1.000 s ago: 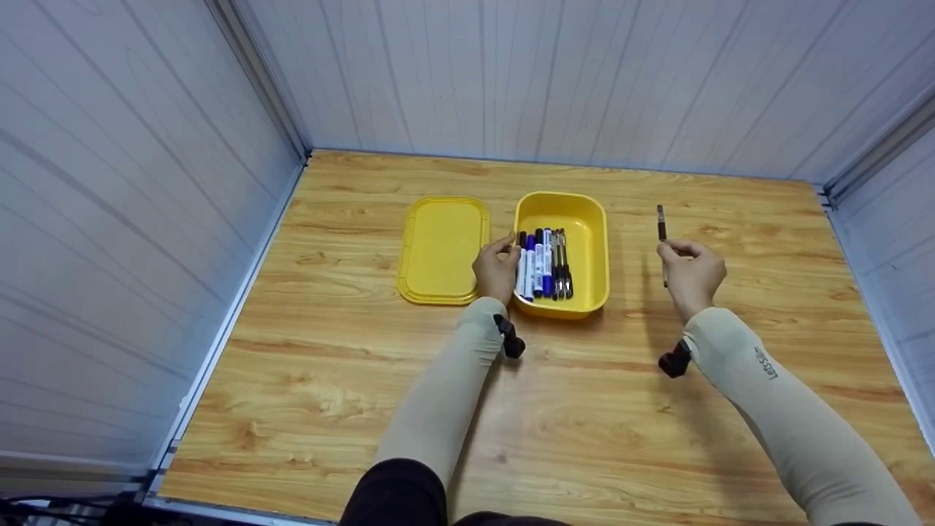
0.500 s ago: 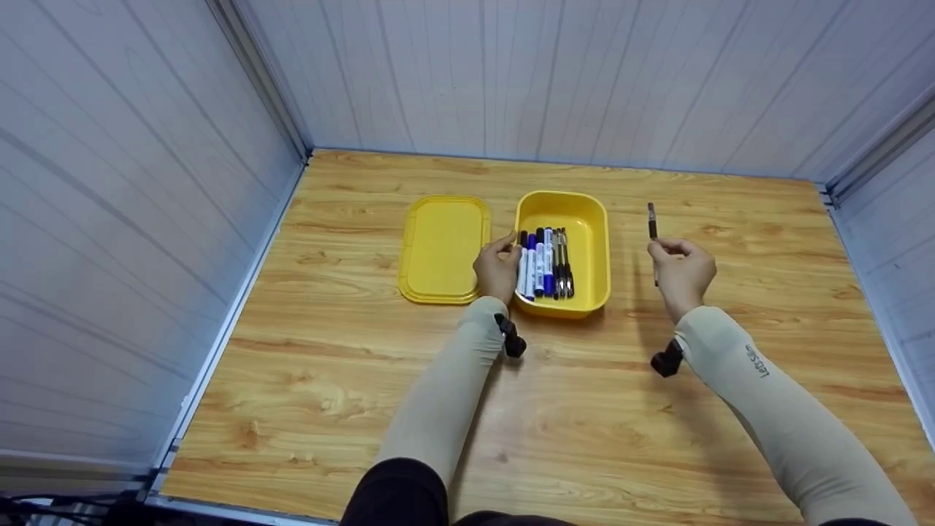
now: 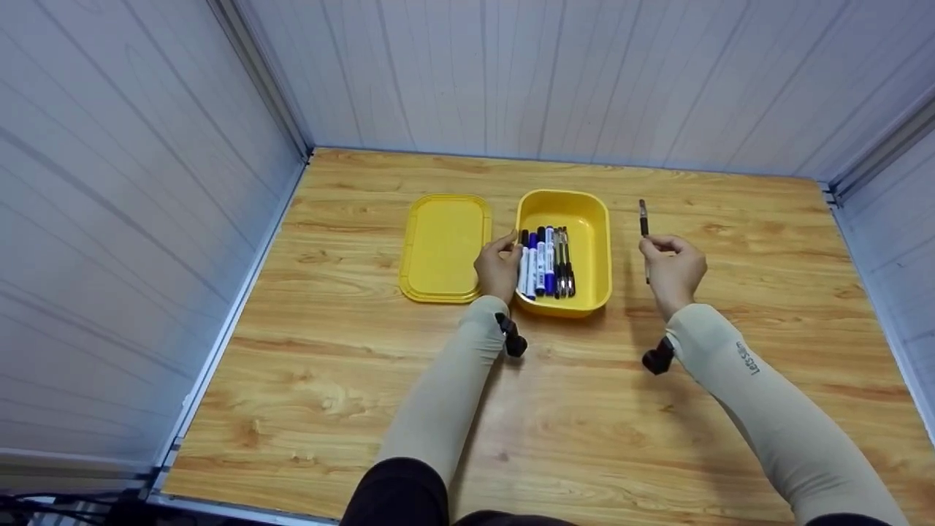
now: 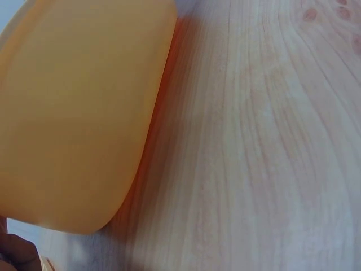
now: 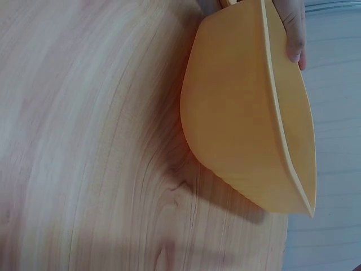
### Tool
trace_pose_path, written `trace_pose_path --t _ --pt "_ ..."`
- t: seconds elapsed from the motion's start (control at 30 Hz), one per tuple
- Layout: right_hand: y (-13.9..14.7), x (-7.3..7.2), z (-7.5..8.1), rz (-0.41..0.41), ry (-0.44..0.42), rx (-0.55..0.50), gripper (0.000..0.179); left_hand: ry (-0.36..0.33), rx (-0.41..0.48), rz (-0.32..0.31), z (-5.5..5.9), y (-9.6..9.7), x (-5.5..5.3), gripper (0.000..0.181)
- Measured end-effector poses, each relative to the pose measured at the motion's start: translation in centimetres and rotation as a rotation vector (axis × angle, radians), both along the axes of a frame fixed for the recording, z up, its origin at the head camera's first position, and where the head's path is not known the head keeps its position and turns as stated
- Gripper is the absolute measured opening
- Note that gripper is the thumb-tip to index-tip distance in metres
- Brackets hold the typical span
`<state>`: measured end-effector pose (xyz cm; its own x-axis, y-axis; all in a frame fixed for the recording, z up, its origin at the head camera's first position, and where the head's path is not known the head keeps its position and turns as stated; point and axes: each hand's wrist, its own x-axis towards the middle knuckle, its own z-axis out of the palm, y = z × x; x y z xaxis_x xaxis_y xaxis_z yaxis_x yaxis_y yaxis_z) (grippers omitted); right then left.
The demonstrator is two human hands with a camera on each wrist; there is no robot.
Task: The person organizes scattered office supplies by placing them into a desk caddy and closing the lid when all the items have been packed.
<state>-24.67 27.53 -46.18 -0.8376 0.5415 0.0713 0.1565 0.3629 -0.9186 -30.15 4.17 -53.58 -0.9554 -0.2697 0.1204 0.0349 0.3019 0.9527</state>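
Observation:
My left hand (image 3: 497,270) grips the left wall of a yellow plastic box (image 3: 593,248); in the right wrist view its fingers (image 5: 294,34) reach over the rim. Inside the box, against the left side, lie several white markers (image 3: 540,267) with black or blue caps. Beside them are several slim pens (image 3: 563,270) with black grips. To the right of the box, my right hand (image 3: 676,272) pinches a black-gripped pen (image 3: 643,219) between thumb and fingers, its end pointing toward the back wall. The left wrist view shows the box's outer wall (image 4: 84,113) close up.
A yellow lid (image 3: 445,248) lies flat on the wooden table (image 3: 329,380), left of the box and close to my left hand. Pale panels (image 3: 467,80) enclose the table at the back and both sides. Dark cables (image 3: 55,508) sit beyond the front left corner.
My right hand has moved left with the pen, closer to the yellow box. The left hand has stayed on the box, and its contents look the same.

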Motion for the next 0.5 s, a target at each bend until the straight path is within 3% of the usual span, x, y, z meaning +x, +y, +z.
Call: trace_pose_path --t 0.23,0.5 --pt "-0.32 -0.06 0.06 0.027 -0.007 -0.047 0.019 0.045 -0.025 0.024 -0.07 0.06 -0.07 0.027" --pt "-0.94 -0.28 -0.17 0.016 -0.019 -0.023 0.023 0.033 -0.02 0.024 -0.04 0.11 -0.06 0.027"
